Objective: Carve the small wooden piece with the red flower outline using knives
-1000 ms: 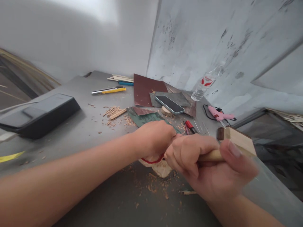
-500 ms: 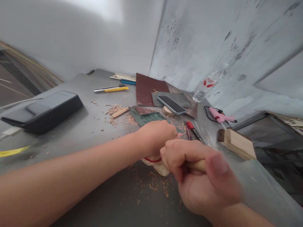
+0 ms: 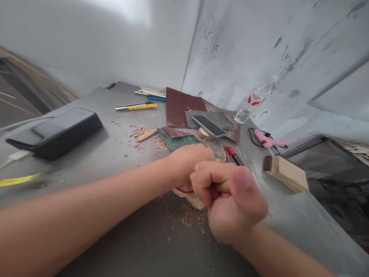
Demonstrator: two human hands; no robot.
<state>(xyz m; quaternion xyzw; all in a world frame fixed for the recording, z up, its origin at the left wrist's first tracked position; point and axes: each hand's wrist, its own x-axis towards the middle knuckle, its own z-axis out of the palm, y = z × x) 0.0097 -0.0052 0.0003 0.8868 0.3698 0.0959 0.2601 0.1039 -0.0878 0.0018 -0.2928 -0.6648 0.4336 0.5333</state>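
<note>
Shavings [image 3: 188, 219] litter our bench [image 3: 115, 161]. Our right hand [image 3: 230, 200] has drawn closer, fingers clenched on a wooden handle [image 3: 223, 187]. Our left hand [image 3: 190, 163] stays clamped on the wood piece [image 3: 191, 198].

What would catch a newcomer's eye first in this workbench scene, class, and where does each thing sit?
Front and centre, the right hand is fisted around a wooden handle, pressed against the left hand, which covers a pale piece of wood above scattered wood chips. Behind them a phone lies on sheets of sandpaper. A pink glue gun sits at the right by the wall, a black box at the left.
</note>
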